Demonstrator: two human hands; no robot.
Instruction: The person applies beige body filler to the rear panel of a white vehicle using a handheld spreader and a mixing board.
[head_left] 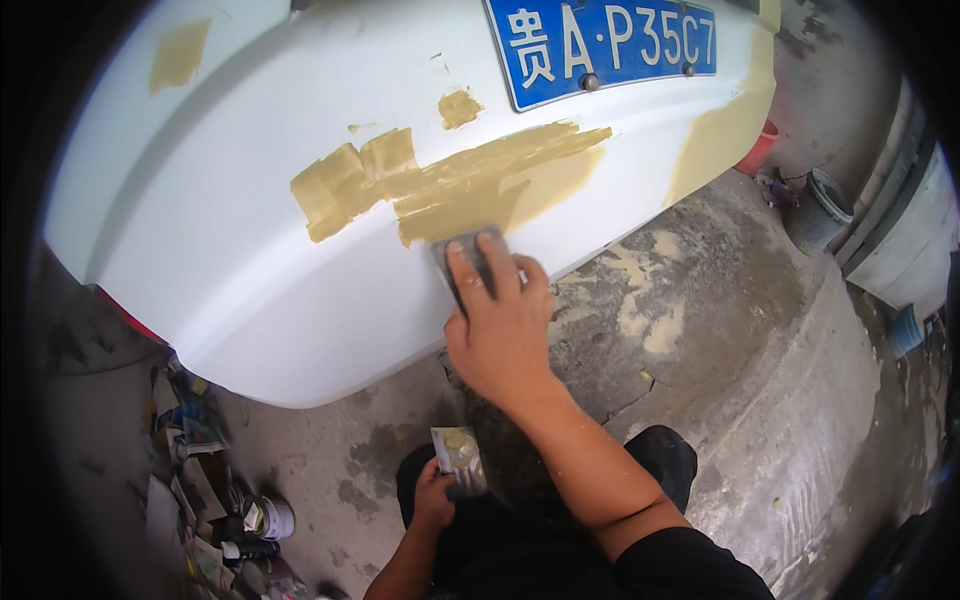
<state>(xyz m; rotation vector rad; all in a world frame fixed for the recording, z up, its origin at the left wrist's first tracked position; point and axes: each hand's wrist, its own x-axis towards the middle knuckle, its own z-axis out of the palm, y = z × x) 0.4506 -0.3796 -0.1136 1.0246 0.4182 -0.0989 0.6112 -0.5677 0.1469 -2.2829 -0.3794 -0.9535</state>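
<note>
Tan putty [470,180] lies in streaks and patches across a white car bumper [320,320]. My right hand [505,340] grips a flat grey putty spreader [441,258], fingers laid along its back. Its front edge meets the bumper at the lower border of the putty. Low and nearer my body, my left hand [433,500] is closed on a flat putty plate [464,462] smeared with tan putty. Part of that plate is in front of my dark clothing.
A blue licence plate [610,45] is mounted above the putty. At right stand a red container [760,148], a grey bucket [822,212] and a blue cup [906,332]. Cans and clutter [270,520] lie at lower left. Dried tan splashes [645,300] mark the concrete floor.
</note>
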